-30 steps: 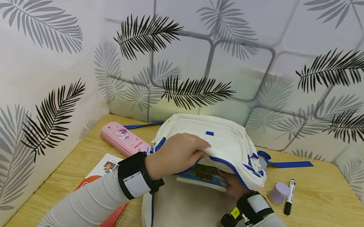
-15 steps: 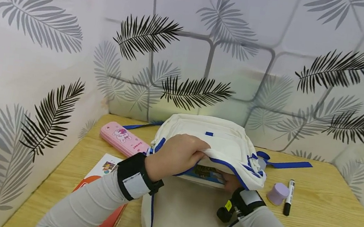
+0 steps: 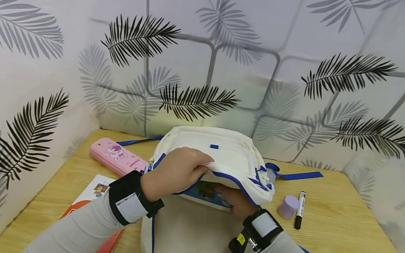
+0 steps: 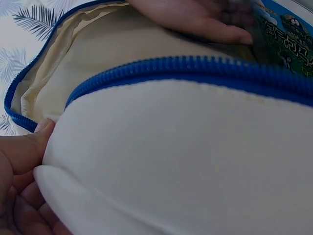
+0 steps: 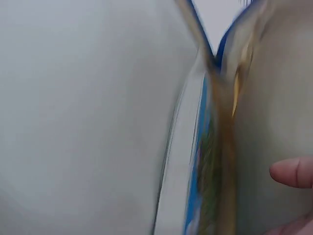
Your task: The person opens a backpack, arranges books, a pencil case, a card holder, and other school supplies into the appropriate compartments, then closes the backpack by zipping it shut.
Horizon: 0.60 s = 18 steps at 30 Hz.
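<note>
A white backpack with blue zipper edging lies unzipped on the table. My left hand pinches the raised edge of its front panel; the left wrist view shows the thumb and fingers of the left hand on the folded white cloth. Inside the bag stands a book with a blue and green cover, partly covered by the panel. My right hand reaches into the opening beside it. In the left wrist view the right hand has its fingers extended near the book.
A pink pencil case lies left of the bag, above a red and white book. To the right are a purple round-lidded item, a marker and a blue strap. A patterned wall stands behind the table.
The head view has turned slightly right, so everything sits further left. My right hand's fingers have moved a little further left over the book. The left hand keeps its hold on the panel.
</note>
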Tool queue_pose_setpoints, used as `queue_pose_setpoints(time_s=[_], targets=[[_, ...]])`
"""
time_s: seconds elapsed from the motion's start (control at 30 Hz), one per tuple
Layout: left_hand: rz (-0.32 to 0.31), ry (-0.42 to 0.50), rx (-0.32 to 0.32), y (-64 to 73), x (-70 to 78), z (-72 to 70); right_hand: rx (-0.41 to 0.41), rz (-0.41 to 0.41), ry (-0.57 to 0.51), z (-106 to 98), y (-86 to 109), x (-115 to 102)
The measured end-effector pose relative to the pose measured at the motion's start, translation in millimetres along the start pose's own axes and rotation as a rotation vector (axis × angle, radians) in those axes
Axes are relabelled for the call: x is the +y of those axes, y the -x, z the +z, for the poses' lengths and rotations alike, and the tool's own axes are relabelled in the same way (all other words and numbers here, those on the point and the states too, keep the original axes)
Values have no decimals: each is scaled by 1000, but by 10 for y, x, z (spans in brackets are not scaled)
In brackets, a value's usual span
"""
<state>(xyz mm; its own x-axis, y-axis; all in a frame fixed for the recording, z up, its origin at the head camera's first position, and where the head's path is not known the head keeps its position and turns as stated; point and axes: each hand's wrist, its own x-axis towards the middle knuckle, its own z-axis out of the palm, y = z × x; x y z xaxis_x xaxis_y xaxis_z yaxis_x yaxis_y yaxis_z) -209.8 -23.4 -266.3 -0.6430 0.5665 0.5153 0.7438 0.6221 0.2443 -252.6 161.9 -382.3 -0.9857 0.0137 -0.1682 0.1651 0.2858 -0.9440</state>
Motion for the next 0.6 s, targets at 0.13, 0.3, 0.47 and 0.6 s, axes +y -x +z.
queue_pose_setpoints(time_s=[0.13,0.3,0.47,0.6], targets=[[5,11,1,-6,-1,19,-125,-76,115,-10,289,-116],[20,13,-11,-33,16,25,-390,-154,279,-64,711,-386],[-1,11,-14,-18,2,8,-525,-434,285,-172,997,-652],[-15,18,-18,13,-22,-7,-416,-595,301,-253,1107,-746]])
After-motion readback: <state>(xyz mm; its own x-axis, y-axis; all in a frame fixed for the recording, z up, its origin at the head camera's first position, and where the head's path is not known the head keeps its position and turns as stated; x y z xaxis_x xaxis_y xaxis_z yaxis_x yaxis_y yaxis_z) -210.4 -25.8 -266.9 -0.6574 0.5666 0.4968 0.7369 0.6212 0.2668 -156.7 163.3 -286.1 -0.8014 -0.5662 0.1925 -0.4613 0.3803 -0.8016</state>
